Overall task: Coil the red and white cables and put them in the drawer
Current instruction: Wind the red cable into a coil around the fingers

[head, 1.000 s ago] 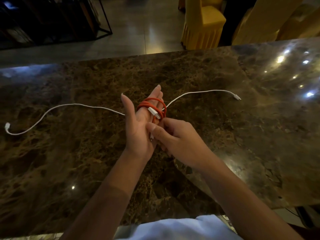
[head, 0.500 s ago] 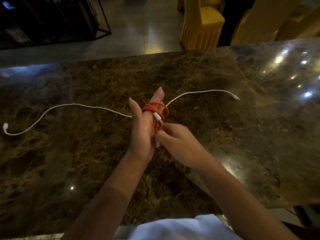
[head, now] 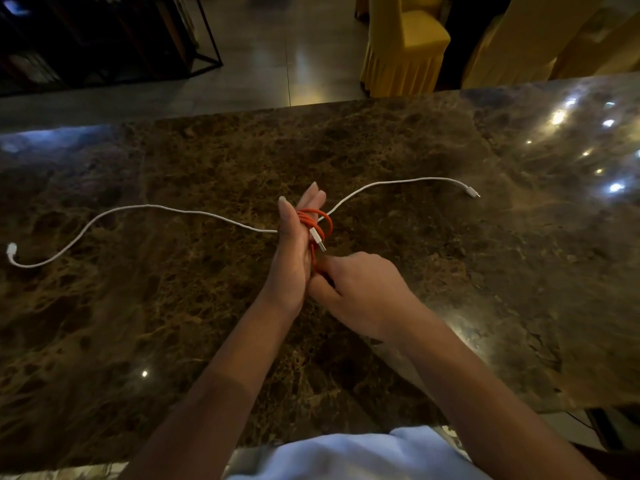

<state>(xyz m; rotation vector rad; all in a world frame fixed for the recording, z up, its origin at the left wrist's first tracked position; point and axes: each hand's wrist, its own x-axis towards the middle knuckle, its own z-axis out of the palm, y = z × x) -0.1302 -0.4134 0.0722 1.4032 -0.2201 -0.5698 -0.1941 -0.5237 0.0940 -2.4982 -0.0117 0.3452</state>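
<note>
The red cable [head: 320,221] is wound in several loops around the straight fingers of my left hand [head: 294,258], which stands on edge above the marble counter. One white plug of the red cable hangs loose beside the loops. My right hand [head: 360,292] sits just below the coil and pinches the cable's lower strand against my left palm. The white cable [head: 138,207] lies uncoiled across the counter, passing behind my left hand, with one plug at the far left and the other [head: 471,192] at the right. No drawer is in view.
The dark brown marble counter [head: 207,306] spreads out on all sides, with its far edge ahead. Beyond it stand yellow-covered chairs [head: 405,46] and a black metal shelf frame [head: 104,36] on the floor.
My left thumb has closed in against the fingers. My right hand has pulled the red strand downward toward the palm, and the loose plug has swung lower.
</note>
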